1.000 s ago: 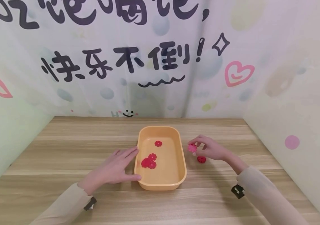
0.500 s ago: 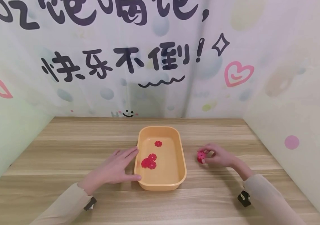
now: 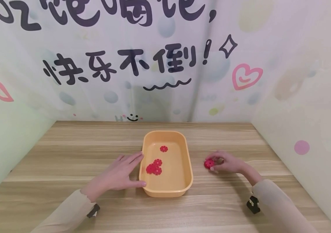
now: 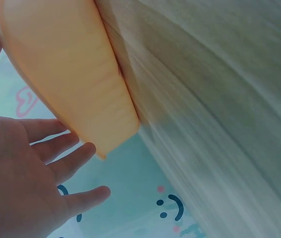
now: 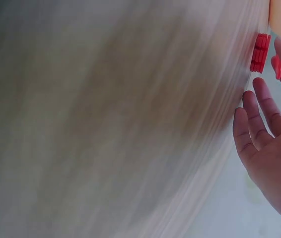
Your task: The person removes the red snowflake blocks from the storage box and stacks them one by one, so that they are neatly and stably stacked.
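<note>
An orange plastic tray (image 3: 169,193) stands on the table in the head view. My left hand (image 3: 118,174) rests its fingertips and thumb on the tray's left rim, fingers fairly straight; the left wrist view shows that hand (image 4: 31,168) against the tray's side (image 4: 66,59). Right of the tray, my right hand (image 3: 227,163) pinches a red notched, flower-shaped disc (image 3: 210,163) between thumb and index finger. In the right wrist view this disc (image 5: 278,67) is close above a small stack of similar red discs (image 5: 260,53) on the table, a gap showing. The hand's other fingers spread loosely.
Inside the tray lie several red flower discs, one (image 3: 163,149) at the far end and a cluster (image 3: 153,168) near the left side. The wooden table (image 3: 95,139) meets a printed curtain (image 3: 101,97) at the back and pale walls at both sides.
My right hand has carried the disc rightward and toward me, then lowered it over the stack beside the tray. The left hand and the tray have stayed in place.
</note>
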Tool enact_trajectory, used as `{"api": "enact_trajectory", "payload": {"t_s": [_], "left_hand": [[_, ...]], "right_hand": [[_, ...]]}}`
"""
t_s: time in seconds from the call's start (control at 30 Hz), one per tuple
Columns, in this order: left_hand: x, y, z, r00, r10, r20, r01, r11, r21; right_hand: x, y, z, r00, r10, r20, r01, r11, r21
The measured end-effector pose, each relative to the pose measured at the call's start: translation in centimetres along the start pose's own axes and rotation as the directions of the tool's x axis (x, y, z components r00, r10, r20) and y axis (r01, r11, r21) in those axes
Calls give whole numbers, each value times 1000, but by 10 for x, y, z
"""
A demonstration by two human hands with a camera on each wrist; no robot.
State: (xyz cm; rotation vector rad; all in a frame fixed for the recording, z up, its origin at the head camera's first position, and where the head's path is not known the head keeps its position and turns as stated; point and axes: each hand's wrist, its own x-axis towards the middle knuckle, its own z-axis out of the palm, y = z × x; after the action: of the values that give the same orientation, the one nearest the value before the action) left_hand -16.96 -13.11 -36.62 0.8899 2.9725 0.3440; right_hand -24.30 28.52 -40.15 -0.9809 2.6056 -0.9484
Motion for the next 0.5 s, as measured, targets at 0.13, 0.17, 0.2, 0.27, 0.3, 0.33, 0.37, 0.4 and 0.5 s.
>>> {"api": "enact_trajectory", "payload": {"t_s": [0.13, 0.17, 0.2, 0.27, 0.3, 0.33, 0.37, 0.4, 0.5], "left_hand": [[0, 0, 0, 1000, 5, 0, -5, 1000, 0], [0, 0, 0, 1000, 7, -1, -7, 1000, 0], [0, 0, 0, 1000, 9, -2, -9, 1000, 1], [0, 0, 0, 1000, 12, -2, -12, 1000, 4], [0, 0, 0, 1000, 11, -2, -11, 1000, 4], [0, 0, 0, 1000, 11, -2, -11, 1000, 2], [0, 0, 0, 1000, 11, -3, -11, 1000, 1], [0, 0, 0, 1000, 11, -3, -11, 1000, 0], [0, 0, 0, 1000, 14, -6, -14, 1000, -7]], "right_hand": [[0, -7, 0, 1000, 4, -1, -4, 1000, 17], [0, -8, 0, 1000, 2, 0, -2, 1000, 20], [0, -9, 0, 1000, 1, 3, -2, 1000, 21], [0, -9, 0, 1000, 6, 5, -6, 1000, 19], [1, -9, 0, 1000, 16, 5, -16, 1000, 14], [1, -7, 0, 1000, 19, 5, -19, 1000, 10], [1, -2, 1, 1000, 16, 4, -16, 1000, -2], [1, -1, 1, 1000, 13, 4, -13, 1000, -6], [2, 0, 2, 1000, 5, 3, -5, 1000, -1]]}}
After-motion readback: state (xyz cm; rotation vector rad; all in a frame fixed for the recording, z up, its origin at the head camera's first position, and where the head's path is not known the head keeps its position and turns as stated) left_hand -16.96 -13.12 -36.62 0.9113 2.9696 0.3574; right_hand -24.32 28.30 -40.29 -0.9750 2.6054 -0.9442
